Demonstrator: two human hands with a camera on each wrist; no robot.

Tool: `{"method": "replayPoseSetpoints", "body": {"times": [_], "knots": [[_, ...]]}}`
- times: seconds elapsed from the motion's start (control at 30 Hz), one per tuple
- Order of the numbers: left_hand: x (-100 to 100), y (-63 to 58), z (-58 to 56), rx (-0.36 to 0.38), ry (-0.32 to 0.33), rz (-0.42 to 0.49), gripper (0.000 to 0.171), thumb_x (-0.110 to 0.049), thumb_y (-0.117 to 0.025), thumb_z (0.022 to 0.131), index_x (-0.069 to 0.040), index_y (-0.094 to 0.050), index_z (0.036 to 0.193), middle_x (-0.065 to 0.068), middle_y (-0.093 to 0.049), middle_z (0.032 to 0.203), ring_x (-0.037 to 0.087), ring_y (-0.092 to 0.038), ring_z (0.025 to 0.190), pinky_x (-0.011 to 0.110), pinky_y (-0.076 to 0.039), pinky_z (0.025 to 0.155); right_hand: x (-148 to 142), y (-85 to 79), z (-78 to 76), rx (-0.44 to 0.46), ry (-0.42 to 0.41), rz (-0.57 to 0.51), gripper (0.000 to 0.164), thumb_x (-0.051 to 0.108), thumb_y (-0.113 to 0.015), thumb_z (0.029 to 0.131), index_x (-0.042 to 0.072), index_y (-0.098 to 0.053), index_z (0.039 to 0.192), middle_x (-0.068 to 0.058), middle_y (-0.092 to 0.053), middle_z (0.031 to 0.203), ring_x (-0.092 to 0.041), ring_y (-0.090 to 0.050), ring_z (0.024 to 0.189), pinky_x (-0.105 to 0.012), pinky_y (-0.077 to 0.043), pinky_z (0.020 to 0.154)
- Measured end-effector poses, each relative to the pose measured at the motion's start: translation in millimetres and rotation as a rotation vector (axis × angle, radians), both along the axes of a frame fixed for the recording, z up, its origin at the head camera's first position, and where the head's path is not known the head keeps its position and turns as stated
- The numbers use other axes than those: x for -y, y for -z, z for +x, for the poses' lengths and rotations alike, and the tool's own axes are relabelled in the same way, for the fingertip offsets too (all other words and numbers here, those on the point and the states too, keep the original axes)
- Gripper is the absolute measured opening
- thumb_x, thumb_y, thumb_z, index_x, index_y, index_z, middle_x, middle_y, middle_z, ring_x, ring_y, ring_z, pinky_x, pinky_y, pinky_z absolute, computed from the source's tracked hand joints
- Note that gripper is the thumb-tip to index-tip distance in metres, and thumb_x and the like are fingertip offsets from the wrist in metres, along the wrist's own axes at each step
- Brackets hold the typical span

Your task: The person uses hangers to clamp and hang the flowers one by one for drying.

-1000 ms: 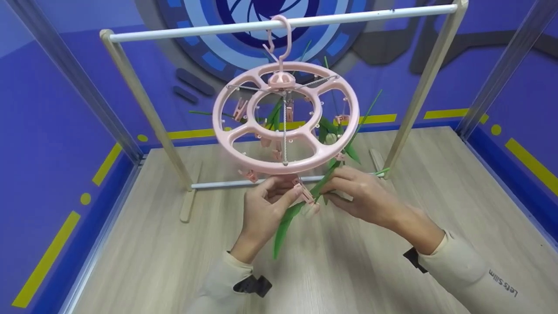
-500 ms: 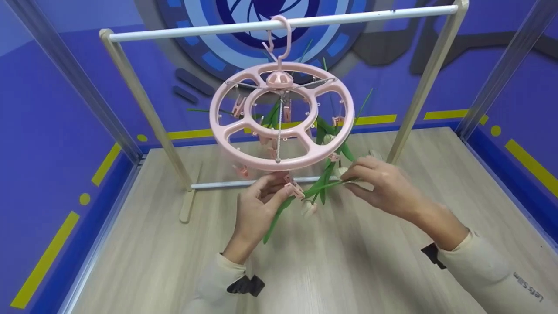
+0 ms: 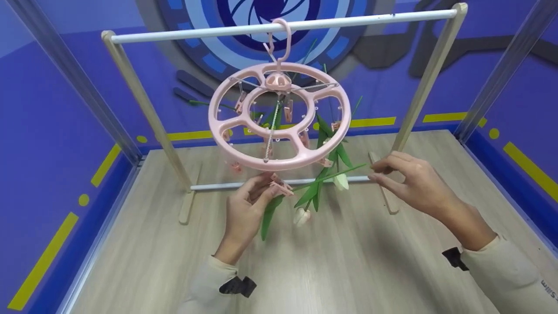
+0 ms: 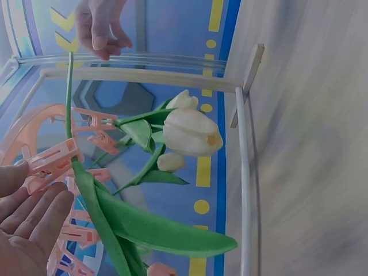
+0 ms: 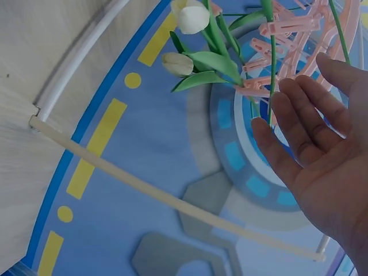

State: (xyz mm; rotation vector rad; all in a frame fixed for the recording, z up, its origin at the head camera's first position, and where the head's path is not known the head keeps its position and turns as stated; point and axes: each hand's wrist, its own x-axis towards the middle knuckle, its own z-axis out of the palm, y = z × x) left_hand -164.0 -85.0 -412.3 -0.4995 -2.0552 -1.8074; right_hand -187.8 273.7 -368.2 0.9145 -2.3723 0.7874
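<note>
A round pink clip hanger (image 3: 279,165) hangs by its hook from the rack's white rail. My left hand (image 3: 244,209) pinches a pink clothespin (image 4: 54,162) at the hanger's near side between thumb and fingers. A green stem (image 4: 69,98) with long leaves (image 4: 167,227) runs across the clothespin's jaws, its cut end pointing right in the head view. My right hand (image 3: 414,185) stands just past that end, fingers spread and nothing between them; the right wrist view shows the palm. White tulips (image 3: 302,216) hang head down below the hanger, including a large tulip (image 4: 190,131).
The wooden rack's right upright (image 3: 429,80) stands behind my right hand, its left upright (image 3: 148,115) at the other side. A white lower bar (image 3: 213,186) crosses just above the wood-grain table (image 3: 340,270). Blue printed walls enclose the table.
My right hand has slid off along the stem and moved right, away from its end. My left hand, still pinching the clothespin, has shifted slightly left, and the hanger has turned and swung left.
</note>
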Motion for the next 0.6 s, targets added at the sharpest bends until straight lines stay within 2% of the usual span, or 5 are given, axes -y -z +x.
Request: {"method": "replayPoseSetpoints", "body": {"times": [0.27, 0.43, 0.6], "knots": [[9.7, 8.6, -2.1, 0.0, -0.007, 0.013, 0.039, -0.005, -0.074, 0.1, 0.004, -0.066, 0.137, 0.013, -0.072, 0.132, 0.024, -0.072, 0.118, 0.032, -0.059, 0.098, -17.3, 10.6, 3.0, 0.063, 0.074, 0.005, 0.019, 0.002, -0.085, 0.089, 0.014, -0.078, 0.103, 0.011, -0.07, 0.097, -0.007, -0.068, 0.089, -0.008, -0.05, 0.077], [18.0, 11.4, 0.0, 0.03, -0.011, 0.012, 0.04, -0.005, -0.074, 0.101, 0.002, -0.065, 0.139, 0.012, -0.07, 0.137, 0.025, -0.07, 0.121, 0.032, -0.058, 0.1, -31.4, 18.1, 4.7, 0.089, 0.107, 0.003, 0.02, 0.002, -0.083, 0.091, 0.015, -0.079, 0.106, 0.012, -0.071, 0.099, -0.007, -0.068, 0.09, -0.007, -0.049, 0.078], [33.7, 14.3, 2.9, 0.028, -0.051, -0.013, 0.039, -0.008, -0.074, 0.101, 0.003, -0.065, 0.138, 0.012, -0.07, 0.136, 0.026, -0.07, 0.122, 0.03, -0.057, 0.101, -48.8, 25.4, 6.5, 0.078, 0.179, 0.026, 0.019, 0.005, -0.082, 0.093, 0.016, -0.079, 0.108, 0.009, -0.073, 0.102, -0.01, -0.069, 0.093, -0.007, -0.047, 0.079]]}}
